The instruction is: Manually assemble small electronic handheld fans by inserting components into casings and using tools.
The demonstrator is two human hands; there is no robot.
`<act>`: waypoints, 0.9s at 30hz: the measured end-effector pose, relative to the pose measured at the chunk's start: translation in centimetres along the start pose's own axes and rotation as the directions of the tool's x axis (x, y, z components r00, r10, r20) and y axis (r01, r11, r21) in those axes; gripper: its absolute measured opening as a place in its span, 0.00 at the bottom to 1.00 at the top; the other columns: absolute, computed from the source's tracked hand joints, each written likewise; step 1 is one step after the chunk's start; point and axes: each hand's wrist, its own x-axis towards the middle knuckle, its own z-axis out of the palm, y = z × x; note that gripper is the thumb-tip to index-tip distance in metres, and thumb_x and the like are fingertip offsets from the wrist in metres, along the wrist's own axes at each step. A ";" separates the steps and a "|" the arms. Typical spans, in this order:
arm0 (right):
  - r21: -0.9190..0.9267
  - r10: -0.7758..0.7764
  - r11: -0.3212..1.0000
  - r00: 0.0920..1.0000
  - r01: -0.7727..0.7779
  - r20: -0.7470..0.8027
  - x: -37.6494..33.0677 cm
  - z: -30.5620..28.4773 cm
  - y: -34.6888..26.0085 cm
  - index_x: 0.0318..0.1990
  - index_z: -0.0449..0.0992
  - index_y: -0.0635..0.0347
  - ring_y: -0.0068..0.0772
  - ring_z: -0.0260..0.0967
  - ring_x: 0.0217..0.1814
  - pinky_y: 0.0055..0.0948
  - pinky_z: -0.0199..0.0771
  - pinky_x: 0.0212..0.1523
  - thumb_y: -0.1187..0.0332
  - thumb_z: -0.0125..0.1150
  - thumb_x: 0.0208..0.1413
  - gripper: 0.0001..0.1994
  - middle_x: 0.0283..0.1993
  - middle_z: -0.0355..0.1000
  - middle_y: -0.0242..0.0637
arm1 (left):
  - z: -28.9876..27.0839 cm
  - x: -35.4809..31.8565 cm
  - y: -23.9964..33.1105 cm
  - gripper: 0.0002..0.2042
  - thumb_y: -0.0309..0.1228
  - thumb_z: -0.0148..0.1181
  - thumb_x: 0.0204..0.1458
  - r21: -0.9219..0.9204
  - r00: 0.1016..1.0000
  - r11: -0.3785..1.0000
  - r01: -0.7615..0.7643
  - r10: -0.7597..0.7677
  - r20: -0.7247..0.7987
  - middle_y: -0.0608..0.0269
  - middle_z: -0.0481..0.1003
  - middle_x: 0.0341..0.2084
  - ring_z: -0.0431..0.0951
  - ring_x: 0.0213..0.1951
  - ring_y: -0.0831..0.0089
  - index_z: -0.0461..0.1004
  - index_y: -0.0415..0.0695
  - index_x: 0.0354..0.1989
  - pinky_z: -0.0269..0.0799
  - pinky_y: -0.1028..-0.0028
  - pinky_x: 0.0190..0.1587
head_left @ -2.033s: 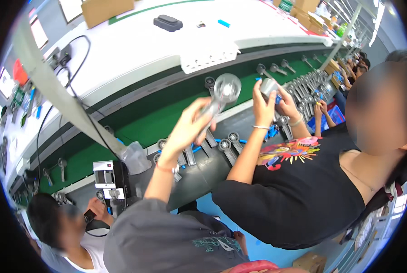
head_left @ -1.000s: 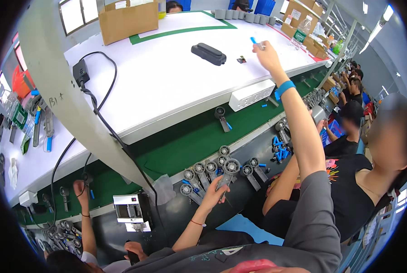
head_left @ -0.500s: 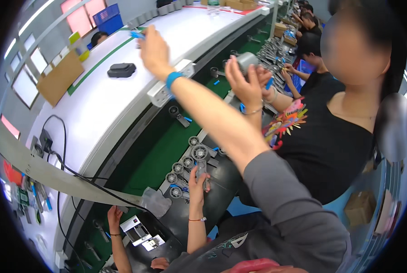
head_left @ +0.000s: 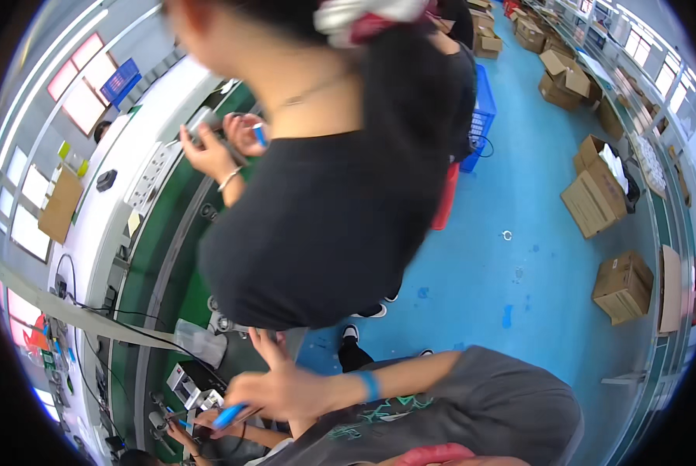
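At left we see a clear plastic bag (head_left: 201,343), then, lower, a blue cylindrical piece (head_left: 228,416) held in the blurred, narrowed fingers of our right hand (head_left: 287,391); behind it, our left hand (head_left: 268,347) is partly hidden, its grip something we cannot tell.

We are looking from the wearer's head, through the left of two fisheye cameras, which is facing downward and forward. The wearer's grey shirt (head_left: 511,396) is filling the near lower edge, a co-worker's black top (head_left: 317,225) is looming close mid-view, and the white desk (head_left: 101,213) and blue floor (head_left: 480,287) are curving away either side.
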 end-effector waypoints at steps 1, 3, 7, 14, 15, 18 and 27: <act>0.326 0.235 0.903 0.957 -0.279 0.168 -1.3 -4.6 -2.7 0.45 0.72 0.51 0.46 0.73 0.37 0.35 0.73 0.33 0.64 0.63 0.53 0.13 0.40 0.72 0.34 | -2.1 0.3 -3.1 0.21 0.36 0.54 0.59 -0.465 0.974 0.860 -0.212 0.226 -0.025 0.65 0.72 0.41 0.72 0.43 0.74 0.62 0.50 0.60 0.68 0.77 0.43; 0.250 0.365 0.896 0.930 -0.366 0.052 -7.0 -13.3 -2.2 0.45 0.74 0.55 0.41 0.74 0.34 0.32 0.73 0.31 0.64 0.65 0.53 0.13 0.39 0.73 0.36 | 0.3 -2.0 -4.2 0.18 0.33 0.53 0.57 -0.536 0.999 0.842 0.055 -0.046 0.029 0.66 0.71 0.30 0.65 0.18 0.82 0.61 0.47 0.55 0.57 0.82 0.16; 0.103 0.787 0.612 0.617 -0.784 0.024 -17.3 -26.1 -4.1 0.44 0.74 0.63 0.21 0.75 0.37 0.20 0.74 0.30 0.76 0.66 0.52 0.12 0.41 0.76 0.37 | 2.6 -12.7 -4.7 0.11 0.30 0.52 0.56 -0.379 0.933 0.856 0.353 -0.349 0.082 0.66 0.70 0.25 0.63 0.14 0.81 0.64 0.46 0.47 0.56 0.78 0.13; 0.374 0.737 0.373 0.026 -0.849 -0.676 -32.3 -35.9 2.4 0.40 0.70 0.67 0.19 0.70 0.30 0.19 0.72 0.30 0.76 0.61 0.55 0.08 0.31 0.71 0.33 | 14.1 -17.3 -6.2 0.10 0.30 0.52 0.55 0.405 0.442 0.749 0.524 -0.646 0.623 0.62 0.73 0.28 0.68 0.17 0.78 0.67 0.42 0.43 0.57 0.79 0.13; 0.368 0.750 0.366 0.036 -0.855 -0.661 -33.9 -37.2 3.2 0.40 0.70 0.67 0.19 0.70 0.30 0.19 0.72 0.30 0.76 0.61 0.55 0.08 0.31 0.71 0.33 | 17.2 -17.6 -4.7 0.10 0.30 0.52 0.55 0.392 0.446 0.743 0.542 -0.650 0.615 0.62 0.73 0.28 0.68 0.17 0.78 0.67 0.42 0.43 0.57 0.79 0.13; 0.447 0.726 0.306 -0.098 -0.841 -0.681 -35.9 -41.7 5.5 0.40 0.69 0.63 0.16 0.64 0.25 0.17 0.58 0.22 0.72 0.59 0.58 0.08 0.28 0.72 0.32 | 27.3 -18.3 -1.4 0.12 0.31 0.51 0.56 0.273 0.469 0.811 0.517 -0.536 0.702 0.64 0.72 0.26 0.66 0.17 0.80 0.66 0.41 0.47 0.58 0.79 0.16; 0.293 0.636 0.223 -0.089 -0.930 -0.767 -38.1 -61.2 10.8 0.41 0.67 0.68 0.24 0.69 0.31 0.23 0.70 0.34 0.74 0.57 0.58 0.08 0.31 0.70 0.37 | 54.5 -12.6 10.0 0.12 0.36 0.44 0.65 -0.288 0.763 0.858 0.425 -0.169 0.623 0.60 0.76 0.36 0.73 0.21 0.77 0.64 0.43 0.51 0.66 0.78 0.20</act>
